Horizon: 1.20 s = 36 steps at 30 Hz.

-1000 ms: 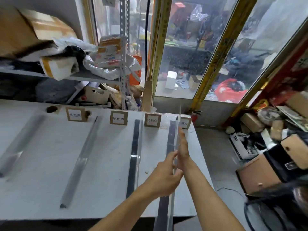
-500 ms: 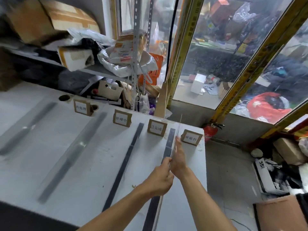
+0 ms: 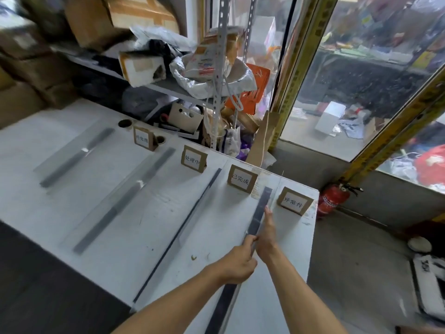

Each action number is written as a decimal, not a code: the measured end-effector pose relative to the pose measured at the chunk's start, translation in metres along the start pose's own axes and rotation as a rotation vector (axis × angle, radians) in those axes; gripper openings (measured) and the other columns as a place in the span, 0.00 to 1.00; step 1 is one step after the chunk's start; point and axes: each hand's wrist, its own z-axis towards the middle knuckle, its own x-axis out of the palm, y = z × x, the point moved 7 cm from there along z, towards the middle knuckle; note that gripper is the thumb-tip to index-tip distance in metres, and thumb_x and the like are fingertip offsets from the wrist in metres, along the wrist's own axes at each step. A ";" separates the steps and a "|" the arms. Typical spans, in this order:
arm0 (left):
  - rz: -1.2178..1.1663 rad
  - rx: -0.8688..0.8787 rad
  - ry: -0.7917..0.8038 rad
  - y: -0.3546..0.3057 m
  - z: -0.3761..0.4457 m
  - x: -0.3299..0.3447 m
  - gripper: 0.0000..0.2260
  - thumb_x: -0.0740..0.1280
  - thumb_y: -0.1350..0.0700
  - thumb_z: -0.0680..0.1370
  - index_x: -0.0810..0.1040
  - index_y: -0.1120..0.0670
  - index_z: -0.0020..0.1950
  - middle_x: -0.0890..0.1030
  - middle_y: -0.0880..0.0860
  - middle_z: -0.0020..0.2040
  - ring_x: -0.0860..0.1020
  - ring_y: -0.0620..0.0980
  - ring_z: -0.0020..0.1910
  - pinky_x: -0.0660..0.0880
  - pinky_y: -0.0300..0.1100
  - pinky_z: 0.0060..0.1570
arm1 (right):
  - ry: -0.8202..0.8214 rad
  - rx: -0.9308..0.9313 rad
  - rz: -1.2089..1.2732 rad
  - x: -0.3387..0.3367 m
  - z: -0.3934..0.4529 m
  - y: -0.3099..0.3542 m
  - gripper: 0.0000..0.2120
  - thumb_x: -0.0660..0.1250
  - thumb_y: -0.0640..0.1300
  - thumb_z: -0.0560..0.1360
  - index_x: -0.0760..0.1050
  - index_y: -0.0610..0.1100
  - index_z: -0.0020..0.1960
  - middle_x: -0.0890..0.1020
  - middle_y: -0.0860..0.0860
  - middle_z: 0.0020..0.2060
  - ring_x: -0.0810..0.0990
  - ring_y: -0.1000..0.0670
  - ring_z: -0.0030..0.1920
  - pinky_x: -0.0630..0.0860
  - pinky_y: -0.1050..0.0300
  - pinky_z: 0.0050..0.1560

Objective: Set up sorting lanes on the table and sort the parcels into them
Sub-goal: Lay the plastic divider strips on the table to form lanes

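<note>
Head view: my left hand (image 3: 237, 262) grips the fourth dark flat divider strip (image 3: 258, 213) near the white table's (image 3: 72, 213) right edge; my right hand (image 3: 266, 237) presses it flat-fingered; four cardboard label cards (image 3: 193, 159) line the far edge.

open table (image 3: 216, 227) lanes between divider strips (image 3: 178, 233), label cards (image 3: 242, 179) upright at far ends

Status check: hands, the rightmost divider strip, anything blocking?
Left hand pinching rightmost divider strip; right hand flat along it. Strip lying between two label cards. No parcels on table.

white table (image 3: 216, 220), four divider strips (image 3: 154, 172), four label cards (image 3: 193, 159), perhaps crumbs
</note>
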 end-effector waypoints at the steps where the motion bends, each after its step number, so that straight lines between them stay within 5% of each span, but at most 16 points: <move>1: 0.002 -0.002 0.003 0.001 0.000 0.000 0.27 0.56 0.56 0.83 0.51 0.48 0.80 0.68 0.57 0.76 0.70 0.55 0.73 0.67 0.48 0.72 | -0.007 0.037 -0.005 -0.002 0.005 -0.007 0.45 0.64 0.77 0.69 0.67 0.50 0.77 0.80 0.41 0.66 0.82 0.40 0.62 0.82 0.43 0.57; 5: 0.013 -0.015 0.020 0.007 0.000 0.001 0.28 0.56 0.55 0.84 0.48 0.45 0.81 0.66 0.57 0.78 0.68 0.57 0.74 0.66 0.51 0.74 | -0.029 0.030 -0.010 -0.003 0.007 -0.004 0.32 0.53 0.68 0.81 0.69 0.47 0.74 0.81 0.38 0.63 0.81 0.37 0.62 0.81 0.43 0.57; 8: 0.019 -0.010 0.028 0.010 -0.001 0.003 0.29 0.57 0.54 0.85 0.46 0.44 0.82 0.63 0.56 0.79 0.66 0.57 0.76 0.64 0.51 0.74 | -0.004 0.026 0.018 -0.002 0.009 -0.006 0.38 0.55 0.73 0.74 0.70 0.49 0.73 0.82 0.39 0.62 0.81 0.37 0.62 0.79 0.37 0.63; 11: 0.026 0.003 0.020 0.012 -0.003 0.003 0.29 0.57 0.53 0.85 0.45 0.43 0.82 0.61 0.54 0.80 0.64 0.57 0.77 0.63 0.51 0.75 | -0.031 0.028 -0.001 -0.003 0.007 -0.008 0.43 0.57 0.75 0.69 0.70 0.48 0.73 0.81 0.39 0.62 0.81 0.38 0.63 0.79 0.41 0.60; 15: 0.040 0.011 0.012 0.014 -0.008 0.005 0.31 0.57 0.49 0.85 0.41 0.42 0.82 0.57 0.53 0.82 0.63 0.58 0.78 0.62 0.53 0.76 | -0.033 0.008 -0.012 -0.006 0.003 -0.007 0.57 0.66 0.81 0.60 0.60 0.52 0.80 0.73 0.43 0.73 0.74 0.38 0.71 0.70 0.33 0.71; 21: 0.024 0.060 0.015 0.019 -0.028 -0.005 0.33 0.61 0.47 0.84 0.42 0.41 0.82 0.55 0.50 0.82 0.61 0.58 0.78 0.63 0.54 0.75 | -0.125 -0.171 -0.144 0.010 -0.045 0.036 0.34 0.59 0.61 0.82 0.52 0.52 0.83 0.65 0.49 0.78 0.65 0.44 0.76 0.65 0.43 0.72; 25: 0.005 0.110 -0.002 0.019 -0.056 -0.034 0.32 0.60 0.48 0.84 0.44 0.42 0.82 0.55 0.50 0.82 0.63 0.57 0.78 0.64 0.53 0.75 | -0.308 -0.338 -0.289 0.023 -0.084 0.059 0.39 0.58 0.64 0.76 0.52 0.52 0.83 0.57 0.48 0.82 0.58 0.41 0.80 0.60 0.35 0.75; 30: -0.060 0.174 -0.064 0.034 -0.120 -0.108 0.27 0.57 0.49 0.85 0.49 0.42 0.82 0.61 0.51 0.80 0.66 0.55 0.76 0.66 0.50 0.72 | -0.448 -0.553 -0.263 0.084 -0.137 0.070 0.35 0.59 0.59 0.76 0.59 0.51 0.81 0.62 0.47 0.79 0.63 0.43 0.77 0.63 0.44 0.74; 36: -0.206 0.266 -0.244 0.111 -0.219 -0.233 0.20 0.61 0.49 0.83 0.66 0.45 0.76 0.76 0.49 0.69 0.76 0.49 0.65 0.76 0.46 0.65 | -0.288 -0.581 -0.270 0.240 -0.168 0.026 0.30 0.61 0.56 0.78 0.65 0.49 0.78 0.73 0.44 0.70 0.72 0.42 0.70 0.70 0.45 0.70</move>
